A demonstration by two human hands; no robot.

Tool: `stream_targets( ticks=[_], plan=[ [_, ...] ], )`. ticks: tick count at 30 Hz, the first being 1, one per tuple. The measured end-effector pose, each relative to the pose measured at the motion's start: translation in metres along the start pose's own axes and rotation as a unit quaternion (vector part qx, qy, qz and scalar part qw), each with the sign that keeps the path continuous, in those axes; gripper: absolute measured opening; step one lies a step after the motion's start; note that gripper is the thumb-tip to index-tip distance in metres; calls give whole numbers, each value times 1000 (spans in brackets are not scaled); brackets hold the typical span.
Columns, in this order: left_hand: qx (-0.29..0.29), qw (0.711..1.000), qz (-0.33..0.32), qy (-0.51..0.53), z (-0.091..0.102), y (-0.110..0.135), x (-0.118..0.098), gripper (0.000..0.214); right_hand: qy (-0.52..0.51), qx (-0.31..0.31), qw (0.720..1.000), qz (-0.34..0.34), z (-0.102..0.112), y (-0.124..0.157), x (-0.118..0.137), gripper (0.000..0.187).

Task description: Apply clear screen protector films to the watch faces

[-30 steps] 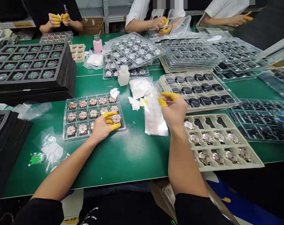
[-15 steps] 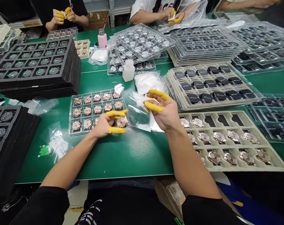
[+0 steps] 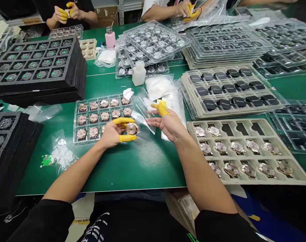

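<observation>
My left hand (image 3: 115, 132), with yellow finger cots, pinches a rose-gold watch case (image 3: 131, 128) just off the right front corner of a clear tray of similar watch cases (image 3: 78, 140). My right hand (image 3: 165, 122), also in yellow cots, holds a small clear plastic bag (image 3: 143, 111) right beside the watch case, its fingers closed on the bag's edge. The two hands are close together above the green table.
A beige tray with watch cases (image 3: 296, 176) lies at the right, with trays of black parts (image 3: 190, 90) behind it. Black foam trays (image 3: 74, 80) stand at the left. A white bottle (image 3: 139, 73), a pink bottle (image 3: 110, 37) and other workers' hands (image 3: 64, 11) are across the table.
My right hand has come down and left from the pile of bags, bringing a clear bag next to the watch case. My left hand has lifted the case slightly off the tray.
</observation>
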State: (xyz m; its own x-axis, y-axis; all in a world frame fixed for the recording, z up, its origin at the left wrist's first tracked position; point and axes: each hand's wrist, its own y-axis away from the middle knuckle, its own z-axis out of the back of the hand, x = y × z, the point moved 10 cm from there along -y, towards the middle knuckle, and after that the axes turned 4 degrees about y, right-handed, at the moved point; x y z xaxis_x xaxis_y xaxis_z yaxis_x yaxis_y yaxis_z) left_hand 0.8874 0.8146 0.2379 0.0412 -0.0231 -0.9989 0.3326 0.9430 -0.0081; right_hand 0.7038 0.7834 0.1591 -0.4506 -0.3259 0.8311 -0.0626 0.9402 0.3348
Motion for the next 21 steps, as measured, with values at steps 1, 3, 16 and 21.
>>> stream_targets(
  ticks=[1,3,16,21],
  plan=[
    [-11,1000,-21,-19,1,1,-4,60,11,-13,1000,-2,4,-2,-1,45],
    [-21,995,-74,-65,0,4,-16,57,37,-32,998,26,12,-4,5,51],
    [6,909,-295,-295,-26,26,-52,40,84,124,961,232,-25,34,49,67],
    [14,898,-318,-305,-31,28,-58,36,159,108,959,207,-20,29,41,55]
  ],
)
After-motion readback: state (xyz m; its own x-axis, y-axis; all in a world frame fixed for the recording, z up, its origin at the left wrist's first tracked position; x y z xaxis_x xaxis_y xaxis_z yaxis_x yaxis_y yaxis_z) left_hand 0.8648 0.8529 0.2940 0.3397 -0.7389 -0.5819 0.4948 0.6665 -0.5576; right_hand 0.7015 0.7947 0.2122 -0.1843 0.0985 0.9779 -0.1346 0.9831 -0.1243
